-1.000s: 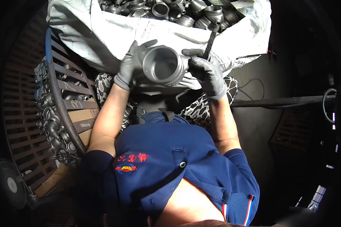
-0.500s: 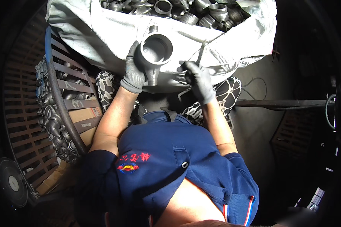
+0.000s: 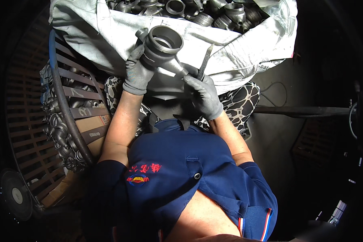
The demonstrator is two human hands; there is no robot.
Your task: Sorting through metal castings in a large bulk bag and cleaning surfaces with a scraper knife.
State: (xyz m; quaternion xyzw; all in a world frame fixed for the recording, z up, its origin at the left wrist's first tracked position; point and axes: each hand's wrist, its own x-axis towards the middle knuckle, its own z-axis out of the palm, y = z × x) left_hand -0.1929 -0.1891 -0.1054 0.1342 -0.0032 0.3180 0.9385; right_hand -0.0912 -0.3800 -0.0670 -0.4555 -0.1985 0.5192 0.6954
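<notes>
Forearms (image 3: pixel 123 119) forward, left hand (image 3: pixel 139 72) closed around grey metal fitting (image 3: pixel 159 58), right hand (image 3: pixel 205 93) around slim dark tool (image 3: pixel 205 61)

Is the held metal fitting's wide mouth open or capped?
Open: the metal fitting shows its hollow interior, with nothing covering the wide mouth.

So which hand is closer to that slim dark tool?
The right hand: it grips the slim dark tool, whose upper part sticks out above it. The left hand is off to the tool's left, apart from it, holding the gray metal fitting.
</notes>
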